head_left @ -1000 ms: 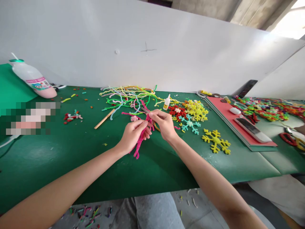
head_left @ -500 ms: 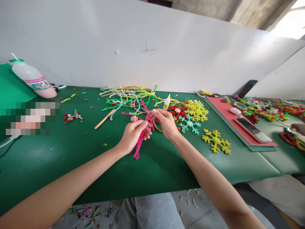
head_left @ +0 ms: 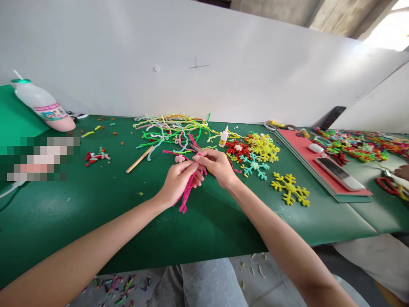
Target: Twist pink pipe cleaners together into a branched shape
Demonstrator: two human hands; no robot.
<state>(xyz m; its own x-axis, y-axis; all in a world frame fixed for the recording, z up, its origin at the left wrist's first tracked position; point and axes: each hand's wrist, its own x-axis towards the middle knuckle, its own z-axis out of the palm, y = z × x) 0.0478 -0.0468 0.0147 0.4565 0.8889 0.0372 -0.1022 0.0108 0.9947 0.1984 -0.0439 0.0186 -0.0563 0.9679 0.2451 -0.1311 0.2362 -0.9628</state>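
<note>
In the middle of the head view, my left hand is closed round a bundle of magenta pipe cleaners, whose folded ends hang below the palm. The fingers of my right hand pinch magenta pipe cleaner at the upper end of the bundle, close against my left fingertips. Partly behind the right hand lie scissors, blades pointing up and left, handles mostly covered. Just left of the fingers is a small pink flower. Loose pipe cleaners in several colours spread behind the hands.
A glue bottle stands behind my right hand. Fuzzy snowflakes lie to the right, beside a red folder with a phone. A wooden stick and a drink bottle are on the left. A co-worker's hand shows far right.
My right hand has shifted slightly left and down, bringing its fingertips against the left ones. The left hand and the bundle stay in place.
</note>
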